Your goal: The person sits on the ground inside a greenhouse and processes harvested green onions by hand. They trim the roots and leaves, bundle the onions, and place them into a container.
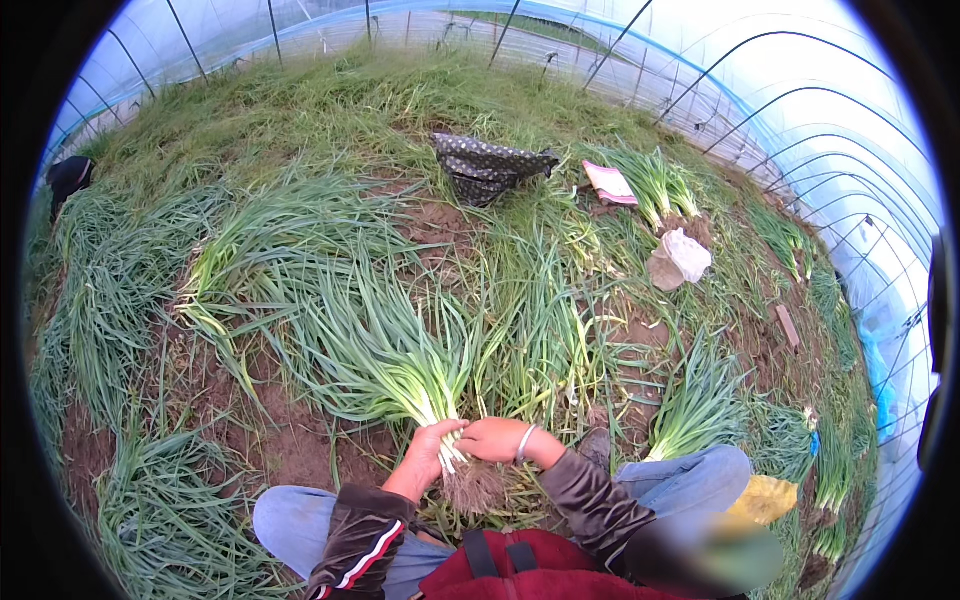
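Over my lap I hold a bunch of long-leaved allium stalks (427,386), which look like green garlic or scallions. My left hand (431,444) is wrapped round the white stems just above the roots. From the other side my right hand (496,440), with a silver bangle (525,444) at its wrist, presses curled fingers against the same stems; its fingertips are partly hidden. Brown fibrous roots (474,487) hang below both hands, towards me. The green leaves fan out away from me over the ground.
Pulled stalks (255,232) lie in heaps to the left and ahead. Further off are a dark patterned cloth (491,169), a pink-edged packet (611,184) and a white plastic bag (679,259). A bunch (697,405) lies by my right knee. Tunnel hoops (795,90) arch at the right.
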`<state>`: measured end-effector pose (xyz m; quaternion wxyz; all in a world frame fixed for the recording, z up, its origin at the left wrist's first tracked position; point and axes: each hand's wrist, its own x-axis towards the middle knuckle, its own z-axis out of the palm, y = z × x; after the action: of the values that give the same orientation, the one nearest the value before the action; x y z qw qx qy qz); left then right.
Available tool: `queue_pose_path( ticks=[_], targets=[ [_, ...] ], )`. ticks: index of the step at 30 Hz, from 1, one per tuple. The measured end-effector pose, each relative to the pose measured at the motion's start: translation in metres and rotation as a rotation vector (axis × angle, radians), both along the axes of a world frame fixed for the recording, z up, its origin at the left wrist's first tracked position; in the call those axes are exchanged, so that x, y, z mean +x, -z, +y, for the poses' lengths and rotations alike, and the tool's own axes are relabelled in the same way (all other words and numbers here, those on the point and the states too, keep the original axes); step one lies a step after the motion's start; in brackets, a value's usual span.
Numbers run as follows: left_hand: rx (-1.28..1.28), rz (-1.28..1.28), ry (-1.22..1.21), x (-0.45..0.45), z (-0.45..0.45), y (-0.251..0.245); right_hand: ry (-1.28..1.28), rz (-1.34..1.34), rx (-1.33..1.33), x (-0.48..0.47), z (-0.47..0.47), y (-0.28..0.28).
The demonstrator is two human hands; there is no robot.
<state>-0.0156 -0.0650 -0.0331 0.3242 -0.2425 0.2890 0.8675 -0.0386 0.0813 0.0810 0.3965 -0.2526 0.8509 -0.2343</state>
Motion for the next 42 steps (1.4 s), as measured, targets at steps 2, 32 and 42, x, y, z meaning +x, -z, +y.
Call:
queue_pose_path(
  ticks=[2, 32, 42],
  targets=[
    [-0.076, 0.079, 0.006, 0.001, 0.001, -0.003, 0.091, -0.025, 0.083, -0.028, -0.003, -0.014],
    [-0.058, 0.100, -0.315, -0.013, -0.022, -0.080, 1.317, -0.081, -0.025, -0.050, 0.091, 0.301],
    [-0.075, -0.077, -0.214, -0.024, -0.005, -0.058, 1.114, 0.184, 0.174, -0.043, 0.092, 0.240]
  ],
)
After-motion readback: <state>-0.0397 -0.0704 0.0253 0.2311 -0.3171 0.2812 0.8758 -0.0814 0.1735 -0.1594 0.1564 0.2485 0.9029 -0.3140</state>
